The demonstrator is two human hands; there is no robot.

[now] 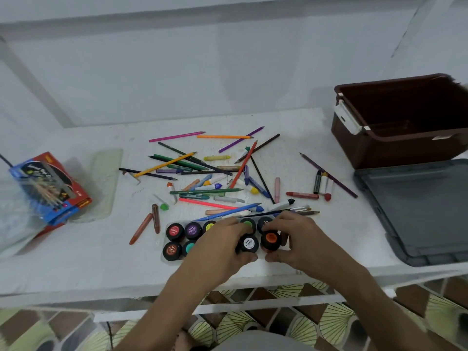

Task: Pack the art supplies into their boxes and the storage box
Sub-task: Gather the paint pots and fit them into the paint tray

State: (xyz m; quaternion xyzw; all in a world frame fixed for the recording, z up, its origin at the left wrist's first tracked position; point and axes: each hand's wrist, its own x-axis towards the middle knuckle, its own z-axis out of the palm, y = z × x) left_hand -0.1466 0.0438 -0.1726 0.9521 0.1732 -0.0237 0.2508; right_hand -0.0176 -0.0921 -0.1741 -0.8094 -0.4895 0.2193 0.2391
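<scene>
white and scuffed, the table point(76, 254) carried a loose heap of coloured pencils point(202, 168) and crayons across its middle, with a few brushes point(301, 209) at the heap's near side. along the near edge sat a clear tray point(165, 249) of black-lidded poster paint pots point(174, 231), two rows deep. the left hand point(222, 247) curled its grip round the white-labelled pot point(248, 243), and the right hand point(296, 239) curled round the orange-labelled pot point(271, 239) beside it; both pots seemed to be going down into the near row. the step in hand looked like filling the paint tray. next, each pot would need pressing square into its well, though i could not tell how many wells stayed open under the hands. at the far right corner the brown storage box point(395, 148) stood open, seemingly with nothing in it, its grey lid point(415, 209) lying flat in front of it. near the left edge a red and blue pencil box point(50, 188) lay tilted, its contents unclear.
</scene>
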